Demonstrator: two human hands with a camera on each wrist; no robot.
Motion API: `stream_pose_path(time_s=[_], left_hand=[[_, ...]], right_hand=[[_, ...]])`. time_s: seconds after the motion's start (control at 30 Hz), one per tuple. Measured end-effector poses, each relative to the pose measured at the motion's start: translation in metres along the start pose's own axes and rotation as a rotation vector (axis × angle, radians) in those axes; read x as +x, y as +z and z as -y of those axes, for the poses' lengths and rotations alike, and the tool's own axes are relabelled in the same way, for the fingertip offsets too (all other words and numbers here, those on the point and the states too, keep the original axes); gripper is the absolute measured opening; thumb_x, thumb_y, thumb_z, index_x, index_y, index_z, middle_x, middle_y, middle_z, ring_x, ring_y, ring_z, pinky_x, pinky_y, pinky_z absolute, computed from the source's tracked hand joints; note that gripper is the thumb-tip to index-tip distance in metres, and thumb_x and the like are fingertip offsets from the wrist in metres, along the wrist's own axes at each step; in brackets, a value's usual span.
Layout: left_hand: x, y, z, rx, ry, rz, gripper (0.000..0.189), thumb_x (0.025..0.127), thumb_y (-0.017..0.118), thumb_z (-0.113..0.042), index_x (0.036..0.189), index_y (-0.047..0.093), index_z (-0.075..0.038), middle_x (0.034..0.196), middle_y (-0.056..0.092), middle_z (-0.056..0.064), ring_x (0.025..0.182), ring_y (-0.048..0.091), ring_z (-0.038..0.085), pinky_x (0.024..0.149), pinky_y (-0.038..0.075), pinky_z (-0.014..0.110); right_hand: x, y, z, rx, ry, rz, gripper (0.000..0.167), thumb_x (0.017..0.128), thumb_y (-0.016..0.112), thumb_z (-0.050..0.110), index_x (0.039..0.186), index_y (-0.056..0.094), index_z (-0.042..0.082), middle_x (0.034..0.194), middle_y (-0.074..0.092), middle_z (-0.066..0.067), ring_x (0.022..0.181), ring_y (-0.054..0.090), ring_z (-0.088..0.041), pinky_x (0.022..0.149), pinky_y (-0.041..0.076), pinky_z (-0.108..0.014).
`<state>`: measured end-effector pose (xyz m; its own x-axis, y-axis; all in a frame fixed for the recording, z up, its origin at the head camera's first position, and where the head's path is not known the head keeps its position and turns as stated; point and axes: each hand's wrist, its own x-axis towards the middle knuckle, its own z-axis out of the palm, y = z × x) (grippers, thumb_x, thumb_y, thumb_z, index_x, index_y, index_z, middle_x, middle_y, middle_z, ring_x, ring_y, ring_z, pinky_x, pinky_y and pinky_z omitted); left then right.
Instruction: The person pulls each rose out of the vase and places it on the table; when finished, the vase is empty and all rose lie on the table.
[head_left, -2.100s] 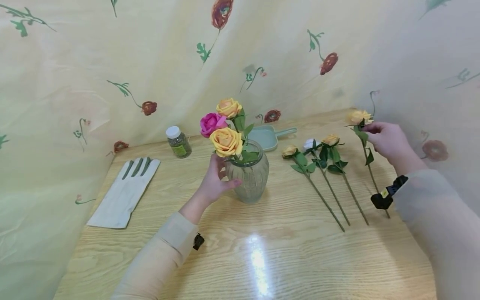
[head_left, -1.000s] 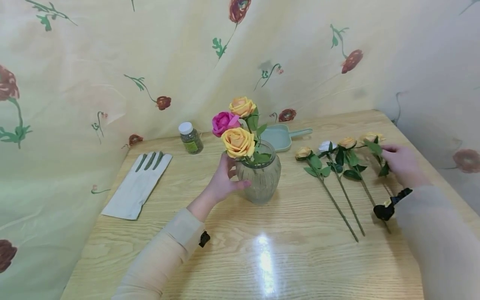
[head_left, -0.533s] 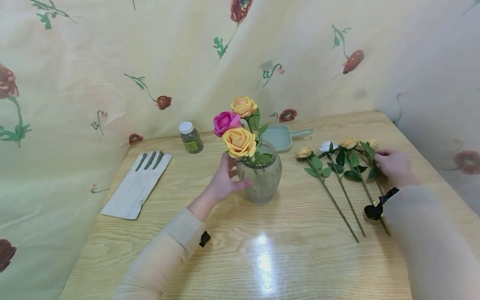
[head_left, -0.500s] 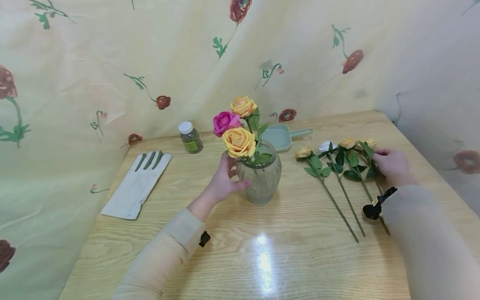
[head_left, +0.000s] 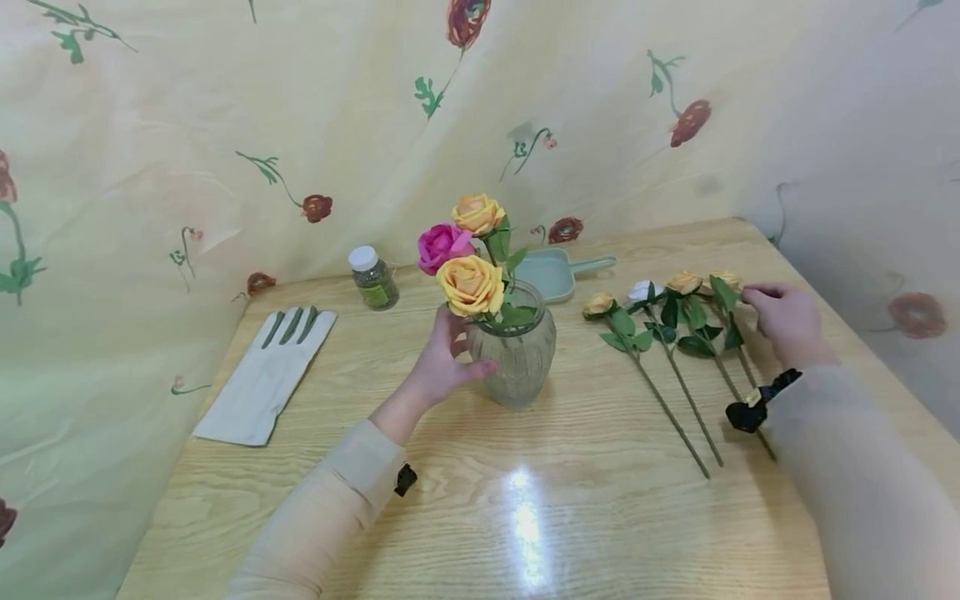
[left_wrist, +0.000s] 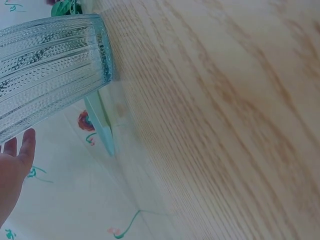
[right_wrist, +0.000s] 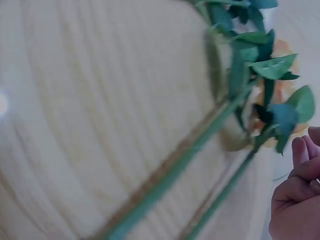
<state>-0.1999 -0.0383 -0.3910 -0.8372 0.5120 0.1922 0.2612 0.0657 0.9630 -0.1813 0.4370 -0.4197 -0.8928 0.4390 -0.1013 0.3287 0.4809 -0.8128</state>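
Note:
My left hand (head_left: 438, 367) holds the left side of a ribbed glass vase (head_left: 517, 367), thumb in front and fingers behind. The vase stands upright on the table; in the left wrist view its textured glass (left_wrist: 50, 70) shows beside my fingertips. Two yellow roses (head_left: 471, 286) and a magenta rose (head_left: 444, 247) lean out of it. My right hand (head_left: 787, 321) is just right of the rightmost yellow rose (head_left: 726, 282), which lies on the table. In the right wrist view the loosely bent fingers (right_wrist: 299, 150) hold nothing, apart from the leaves (right_wrist: 300, 105).
Left of that rose lie another yellow rose (head_left: 685, 282), a white rose (head_left: 645, 292) and a yellow rose (head_left: 598, 305), stems toward me. Behind the vase is a green dustpan-like tray (head_left: 546, 273). A white-capped jar (head_left: 373, 279) and a grey-white glove (head_left: 266, 375) are at left.
My right hand has lowered a yellow rose onto the table beside the other loose roses, shifted it left, and let it go. My left hand stays at the vase.

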Motion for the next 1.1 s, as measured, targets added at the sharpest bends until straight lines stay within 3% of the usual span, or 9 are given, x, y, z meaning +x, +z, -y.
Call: stream_pose_path(time_s=[0.2, 0.37, 0.6, 0.83, 1.1], left_hand=[[-0.001, 0.001, -0.001, 0.004, 0.017, -0.003, 0.122, 0.058, 0.072, -0.072, 0.141, 0.013, -0.006, 0.141, 0.031, 0.016, 0.124, 0.035, 0.032, 0.101, 0.033, 0.052], [-0.002, 0.002, -0.001, -0.006, 0.039, 0.002, 0.12, 0.06, 0.071, -0.072, 0.141, 0.012, -0.006, 0.142, 0.03, 0.017, 0.123, 0.035, 0.032, 0.101, 0.033, 0.054], [-0.003, 0.003, -0.001, -0.008, 0.061, 0.006, 0.119, 0.061, 0.072, -0.07, 0.142, 0.012, -0.007, 0.141, 0.031, 0.016, 0.123, 0.036, 0.03, 0.1, 0.034, 0.054], [-0.005, 0.008, -0.005, -0.014, 0.05, -0.011, 0.128, 0.053, 0.075, -0.07, 0.141, 0.01, -0.005, 0.144, 0.027, 0.02, 0.127, 0.033, 0.033, 0.102, 0.032, 0.053], [-0.005, 0.012, -0.006, 0.001, 0.067, -0.026, 0.128, 0.052, 0.071, -0.074, 0.141, 0.009, -0.005, 0.145, 0.025, 0.02, 0.129, 0.032, 0.033, 0.1, 0.034, 0.054]], right_hand=[[-0.006, -0.009, 0.025, 0.131, -0.004, -0.047, 0.045, 0.09, 0.052, 0.049, 0.122, 0.055, 0.017, 0.101, 0.049, 0.004, 0.052, 0.042, -0.008, 0.048, 0.036, -0.032], [-0.009, -0.009, 0.053, 0.218, -0.047, -0.046, 0.032, 0.089, 0.057, 0.045, 0.112, 0.059, 0.023, 0.102, 0.048, 0.009, 0.045, 0.037, -0.006, 0.043, 0.031, -0.03], [-0.022, 0.002, 0.093, 0.326, -0.123, 0.01, 0.028, 0.087, 0.063, 0.038, 0.11, 0.063, 0.021, 0.099, 0.052, 0.007, 0.045, 0.036, -0.006, 0.043, 0.032, -0.025], [-0.046, 0.022, 0.138, 0.326, -0.225, 0.118, 0.035, 0.088, 0.063, 0.038, 0.116, 0.061, 0.017, 0.077, 0.051, 0.007, 0.043, 0.034, -0.009, 0.042, 0.032, -0.028], [-0.07, 0.052, 0.175, 0.33, -0.369, 0.203, 0.031, 0.09, 0.063, 0.031, 0.114, 0.061, 0.01, 0.086, 0.059, 0.005, 0.043, 0.033, -0.009, 0.042, 0.031, -0.027]])
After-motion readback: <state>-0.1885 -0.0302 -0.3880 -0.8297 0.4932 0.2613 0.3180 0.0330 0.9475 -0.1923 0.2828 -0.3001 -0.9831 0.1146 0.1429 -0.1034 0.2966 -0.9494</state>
